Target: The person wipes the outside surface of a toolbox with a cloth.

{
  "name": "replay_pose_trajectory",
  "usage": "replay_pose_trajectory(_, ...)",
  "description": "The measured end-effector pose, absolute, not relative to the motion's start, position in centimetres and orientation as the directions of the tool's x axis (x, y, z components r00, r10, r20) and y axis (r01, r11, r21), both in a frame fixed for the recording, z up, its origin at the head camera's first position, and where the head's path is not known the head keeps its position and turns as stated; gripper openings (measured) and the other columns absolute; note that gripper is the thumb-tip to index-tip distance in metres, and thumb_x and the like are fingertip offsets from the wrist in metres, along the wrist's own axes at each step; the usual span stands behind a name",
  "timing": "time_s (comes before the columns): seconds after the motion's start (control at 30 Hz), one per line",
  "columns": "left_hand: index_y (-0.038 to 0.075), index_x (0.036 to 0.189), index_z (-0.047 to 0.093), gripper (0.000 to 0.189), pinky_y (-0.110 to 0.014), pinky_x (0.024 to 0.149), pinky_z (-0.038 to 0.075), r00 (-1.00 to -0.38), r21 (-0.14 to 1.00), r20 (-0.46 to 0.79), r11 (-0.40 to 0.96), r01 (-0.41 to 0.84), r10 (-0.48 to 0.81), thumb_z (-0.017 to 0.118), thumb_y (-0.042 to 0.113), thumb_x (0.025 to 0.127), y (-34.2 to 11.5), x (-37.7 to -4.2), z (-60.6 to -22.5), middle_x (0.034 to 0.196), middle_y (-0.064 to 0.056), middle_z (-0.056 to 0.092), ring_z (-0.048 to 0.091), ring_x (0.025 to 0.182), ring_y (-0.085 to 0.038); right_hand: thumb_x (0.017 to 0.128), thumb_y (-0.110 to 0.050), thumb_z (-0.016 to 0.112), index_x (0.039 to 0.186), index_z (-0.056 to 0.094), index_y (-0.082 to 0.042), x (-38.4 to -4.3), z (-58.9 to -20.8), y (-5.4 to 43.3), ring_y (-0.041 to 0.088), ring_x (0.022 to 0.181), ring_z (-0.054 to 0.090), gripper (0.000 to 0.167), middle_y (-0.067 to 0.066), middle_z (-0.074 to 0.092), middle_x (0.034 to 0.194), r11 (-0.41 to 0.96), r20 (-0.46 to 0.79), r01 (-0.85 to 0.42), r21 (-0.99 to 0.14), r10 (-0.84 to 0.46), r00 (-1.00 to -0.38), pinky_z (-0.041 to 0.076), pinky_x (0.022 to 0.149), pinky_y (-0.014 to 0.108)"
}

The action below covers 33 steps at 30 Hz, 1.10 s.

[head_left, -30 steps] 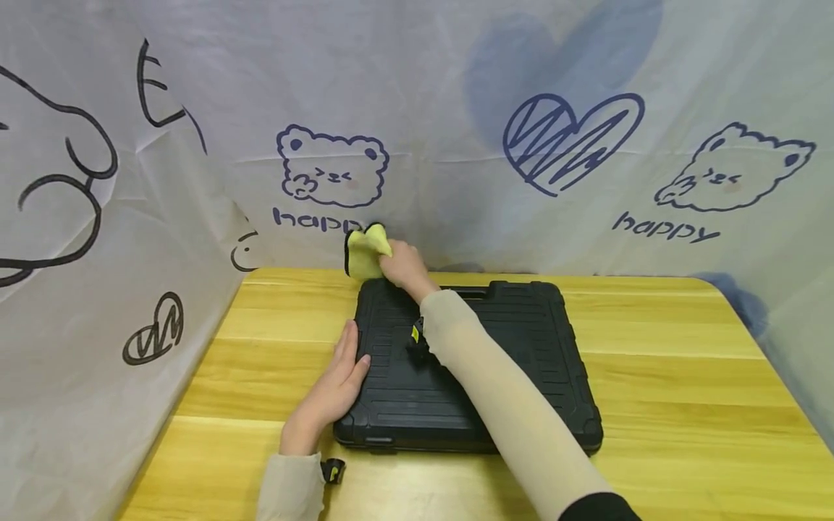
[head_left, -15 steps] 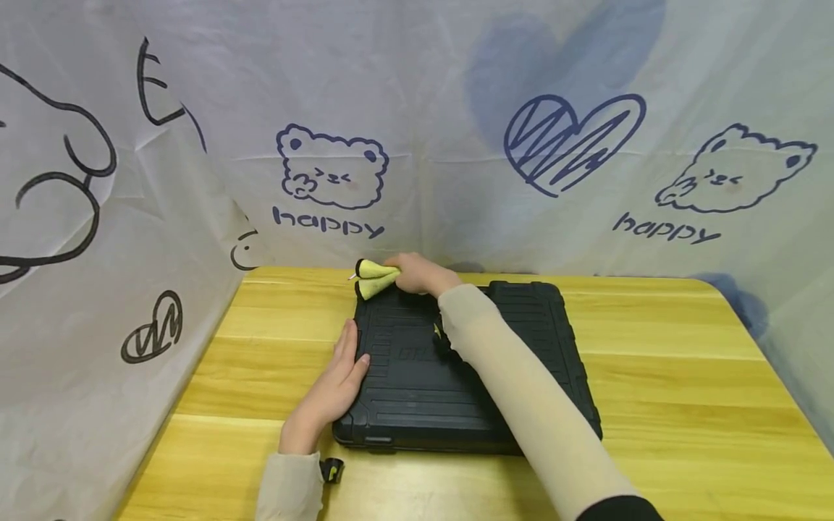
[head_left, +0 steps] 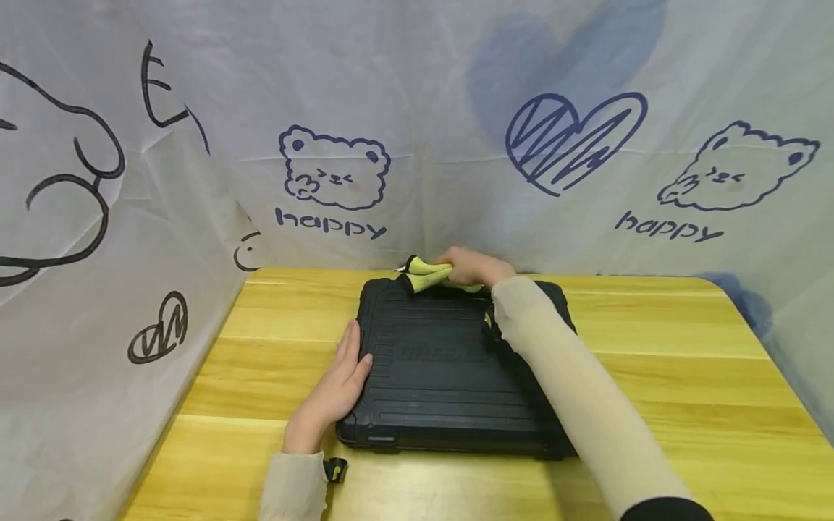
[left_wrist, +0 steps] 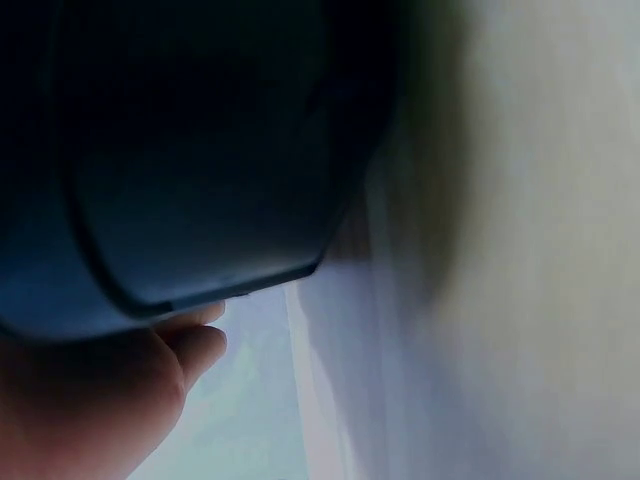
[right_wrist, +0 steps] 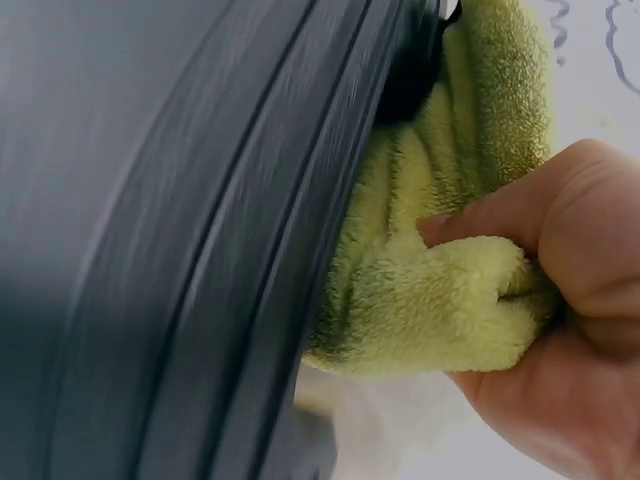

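A black hard plastic case (head_left: 443, 362) with a ribbed lid lies flat on the table. Against its left side rests my left hand (head_left: 337, 380), the fingers straight along the edge and the thumb at the lid's rim. In the left wrist view the hand (left_wrist: 90, 400) shows only partly beside the dark case wall. My right hand (head_left: 474, 266) grips a yellow-green plush cloth (head_left: 426, 275) with black edging at the case's far edge. Close up in the right wrist view, the bunched cloth (right_wrist: 430, 300) touches the case side, and the thumb pinches into it.
The wooden table (head_left: 677, 391) extends on both sides of the case. A white fabric backdrop (head_left: 443, 181) with drawn bears and hearts hangs right behind the far table edge, and another stretch of it hangs at the left.
My right hand has moved to the right along the case's far edge with the cloth, from the far left corner to past the middle. The left hand stays at the case's left side.
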State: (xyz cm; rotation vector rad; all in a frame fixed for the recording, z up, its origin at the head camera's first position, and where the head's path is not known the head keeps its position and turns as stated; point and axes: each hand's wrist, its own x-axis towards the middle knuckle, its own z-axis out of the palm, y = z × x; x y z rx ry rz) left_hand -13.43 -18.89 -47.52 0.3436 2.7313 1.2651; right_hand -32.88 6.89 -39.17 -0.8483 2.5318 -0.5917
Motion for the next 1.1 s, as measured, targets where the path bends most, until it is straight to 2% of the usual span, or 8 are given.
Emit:
replay_pose_trajectory(0.07, 0.002, 0.157, -0.009, 0.067, -0.053, 0.12, 0.007, -0.968, 0.765, -0.005, 0.624, 0.157, 0.249, 0.031, 0.028, 0.11, -18.9, -13.5, -47.5, 0.165, -0.016, -0.01, -0.007, 0.151, -0.032, 0.09, 0.009, 0.05, 0.111, 0.072, -0.003, -33.1, -39.1, 8.2, 0.022, 0.08, 0.048, 0.033, 0.011, 0.062, 0.096, 0.729, -0.238, -0.494, -0.474, -0.646, -0.725, 0.041, 0.072, 0.03)
replay_pose_trajectory(0.13, 0.002, 0.157, -0.009, 0.067, -0.053, 0.12, 0.008, -0.969, 0.765, -0.003, 0.625, 0.157, 0.247, 0.031, 0.028, 0.11, -18.9, -13.6, -47.6, 0.165, -0.015, -0.01, -0.006, 0.151, -0.032, 0.09, 0.009, 0.049, 0.108, 0.073, -0.004, -33.2, -39.1, 9.3, 0.023, 0.086, 0.053, 0.032, 0.012, 0.065, 0.1, 0.744, -0.254, -0.508, -0.434, -0.642, -0.723, 0.041, 0.073, 0.03)
replay_pose_trajectory(0.2, 0.002, 0.157, -0.009, 0.067, -0.052, 0.12, 0.008, -0.969, 0.763, -0.003, 0.627, 0.157, 0.246, 0.031, 0.028, 0.11, -18.9, -13.6, -47.6, 0.165, -0.015, -0.01, -0.006, 0.151, -0.032, 0.09, 0.01, 0.047, 0.115, 0.073, -0.003, -33.2, -38.8, 10.3, 0.027, 0.095, 0.054, 0.038, 0.016, 0.067, 0.114, 0.765, -0.284, -0.496, -0.41, -0.624, -0.728, 0.043, 0.073, 0.032)
replay_pose_trajectory(0.3, 0.002, 0.157, -0.009, 0.067, -0.052, 0.12, 0.008, -0.969, 0.76, -0.004, 0.631, 0.159, 0.249, 0.03, 0.028, 0.11, -19.0, -13.7, -47.6, 0.165, -0.016, -0.01, -0.007, 0.151, -0.031, 0.086, 0.012, 0.045, 0.125, 0.069, -0.003, -33.1, -38.5, 11.5, 0.033, 0.114, 0.055, 0.048, 0.02, 0.061, 0.131, 0.789, -0.306, -0.489, -0.372, -0.602, -0.738, 0.047, 0.082, 0.036)
replay_pose_trajectory(0.43, 0.003, 0.157, -0.01, 0.067, -0.052, 0.12, 0.008, -0.968, 0.763, -0.006, 0.627, 0.158, 0.252, 0.03, 0.029, 0.11, -19.0, -13.6, -47.6, 0.165, -0.015, -0.011, -0.007, 0.151, -0.03, 0.079, 0.015, 0.045, 0.119, 0.072, -0.003, -32.9, -38.2, 12.9, 0.039, 0.126, 0.052, 0.052, 0.021, 0.062, 0.13, 0.805, -0.306, -0.505, -0.311, -0.587, -0.749, 0.047, 0.094, 0.042)
replay_pose_trajectory(0.6, 0.003, 0.157, -0.01, 0.068, -0.053, 0.12, 0.008, -0.968, 0.762, -0.008, 0.628, 0.157, 0.251, 0.03, 0.03, 0.11, -19.1, -13.6, -47.6, 0.165, -0.015, -0.011, -0.008, 0.151, -0.03, 0.078, 0.013, 0.045, 0.116, 0.074, -0.002, -32.6, -38.3, 13.8, 0.04, 0.127, 0.051, 0.051, 0.021, 0.063, 0.128, 0.797, -0.279, -0.53, -0.289, -0.6, -0.75, 0.046, 0.095, 0.045)
replay_pose_trajectory(0.77, 0.004, 0.157, -0.011, 0.067, -0.051, 0.12, 0.007, -0.968, 0.76, -0.02, 0.632, 0.147, 0.249, 0.03, 0.029, 0.11, -19.0, -13.4, -47.6, 0.165, -0.014, -0.012, -0.008, 0.151, -0.028, 0.079, 0.01, 0.047, 0.116, 0.074, -0.002, -32.4, -38.5, 13.6, 0.041, 0.124, 0.053, 0.047, 0.02, 0.065, 0.124, 0.776, -0.24, -0.548, -0.314, -0.623, -0.745, 0.042, 0.103, 0.051)
replay_pose_trajectory(1.1, 0.004, 0.157, -0.011, 0.068, -0.052, 0.12, 0.007, -0.969, 0.761, -0.015, 0.631, 0.15, 0.248, 0.03, 0.029, 0.11, -18.9, -13.4, -47.7, 0.165, -0.013, -0.012, -0.007, 0.151, -0.029, 0.08, 0.013, 0.039, 0.124, 0.069, -0.001, -32.2, -38.6, 14.8, 0.044, 0.131, 0.046, 0.056, 0.021, 0.06, 0.132, 0.775, -0.26, -0.525, -0.351, -0.62, -0.741, 0.04, 0.106, 0.05)
